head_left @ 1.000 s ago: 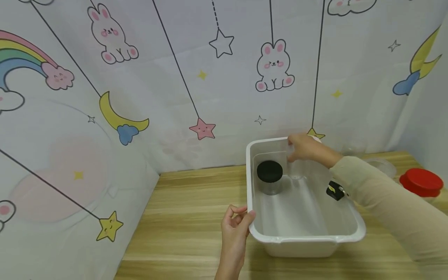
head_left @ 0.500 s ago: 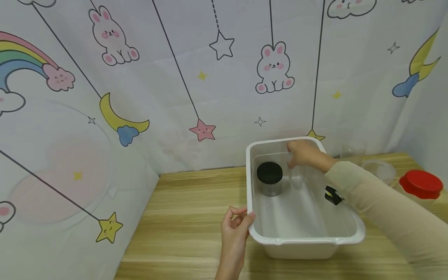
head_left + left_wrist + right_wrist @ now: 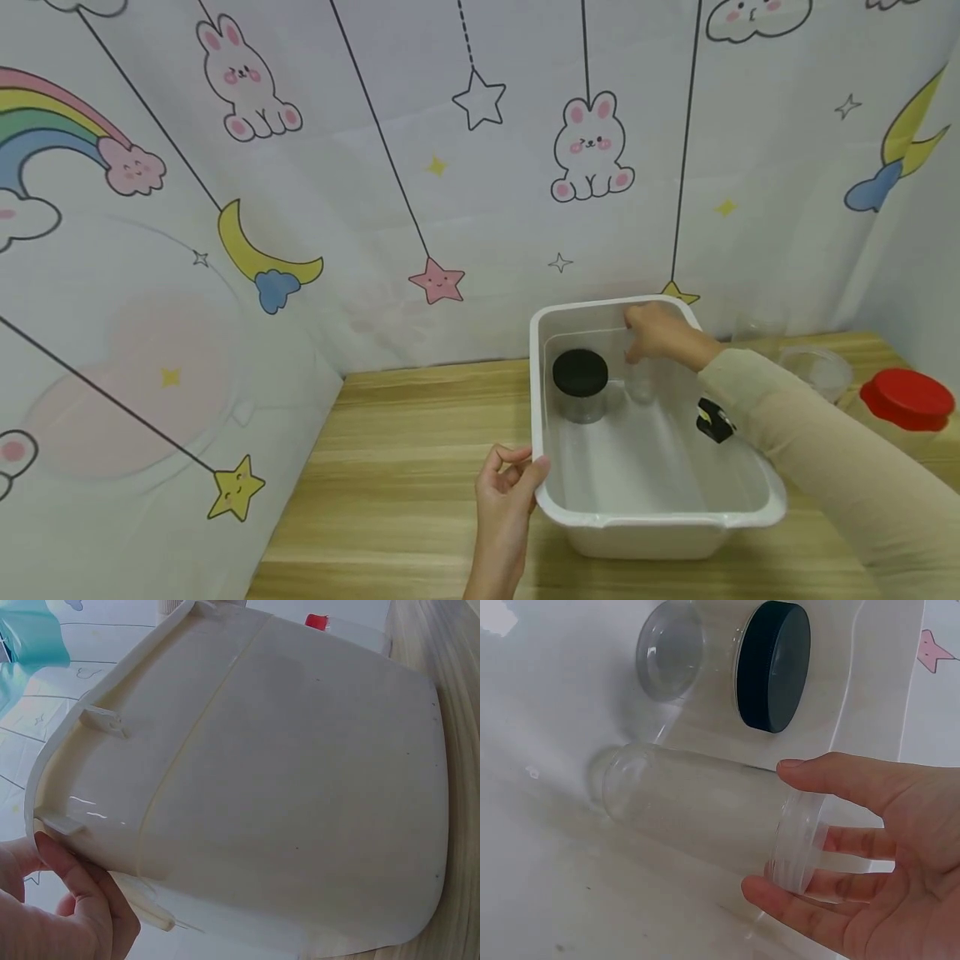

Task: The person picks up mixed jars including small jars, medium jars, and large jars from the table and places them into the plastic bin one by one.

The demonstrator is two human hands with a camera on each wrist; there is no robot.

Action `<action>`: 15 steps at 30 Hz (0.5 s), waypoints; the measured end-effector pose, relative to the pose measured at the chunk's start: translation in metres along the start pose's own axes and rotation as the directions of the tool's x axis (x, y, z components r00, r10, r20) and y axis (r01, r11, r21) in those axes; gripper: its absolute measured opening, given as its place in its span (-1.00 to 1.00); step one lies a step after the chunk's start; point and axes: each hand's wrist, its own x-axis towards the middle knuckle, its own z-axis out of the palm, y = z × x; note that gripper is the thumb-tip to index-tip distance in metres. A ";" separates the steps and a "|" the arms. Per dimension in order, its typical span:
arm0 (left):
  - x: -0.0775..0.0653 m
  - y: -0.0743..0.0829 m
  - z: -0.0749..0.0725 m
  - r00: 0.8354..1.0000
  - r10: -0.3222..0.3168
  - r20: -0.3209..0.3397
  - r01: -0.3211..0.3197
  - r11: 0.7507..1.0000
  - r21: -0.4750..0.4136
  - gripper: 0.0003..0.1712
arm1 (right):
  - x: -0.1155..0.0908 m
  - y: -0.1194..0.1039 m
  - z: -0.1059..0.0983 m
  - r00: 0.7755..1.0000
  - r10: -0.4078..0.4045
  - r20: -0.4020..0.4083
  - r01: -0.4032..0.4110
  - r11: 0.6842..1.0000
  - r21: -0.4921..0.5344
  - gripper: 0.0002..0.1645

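My left hand [image 3: 504, 504] pinches the left rim of a white plastic basin [image 3: 645, 542] between thumb and fingers, near its front corner. At the back of the basin, my right hand [image 3: 660, 332] holds a tall clear jar [image 3: 697, 806] around its ridged neck, the thumb on one side and fingers on the other. The jar has a rounded base and stands close to the basin floor, looking see-through with nothing visible inside. Beside it stands a shorter clear jar with a black lid [image 3: 581, 372]; in the right wrist view its black lid [image 3: 776, 667] lies above the held jar.
On the wooden table [image 3: 420, 442], right of the basin, stand a jar with a red lid [image 3: 909, 398], a clear round container [image 3: 817, 371] and a clear jar [image 3: 759, 329]. A printed cloth [image 3: 375, 208] hangs behind and along the left.
My right hand and the tall clear jar have moved slightly down and towards the front of the basin. The left hand keeps its hold on the rim.
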 end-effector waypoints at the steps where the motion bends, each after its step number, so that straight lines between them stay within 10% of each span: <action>1: 0.000 0.000 0.000 1.000 0.000 -0.001 0.000 1.000 -0.001 -0.76 | 0.001 0.000 0.000 1.000 0.000 0.000 0.000 1.000 0.002 -0.41; 15: 0.001 0.001 0.000 1.000 -0.014 -0.006 0.014 1.000 0.007 -0.77 | 0.005 0.007 0.010 0.999 -0.030 0.025 0.030 0.999 0.014 -0.46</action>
